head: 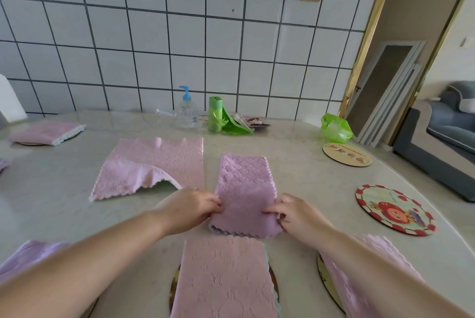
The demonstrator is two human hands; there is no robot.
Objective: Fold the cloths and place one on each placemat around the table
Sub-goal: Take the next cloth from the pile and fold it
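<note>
Pink cloth between both hands' fingers

Both bare forearms reach forward, left hand and right hand facing each other, fingers curled in pinches.

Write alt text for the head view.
Both hands, left hand and right hand, pinch the sides of a half-folded purple cloth on a pale table. An unfolded pink cloth lies to its left, and two round placemats at right sit bare.
</note>
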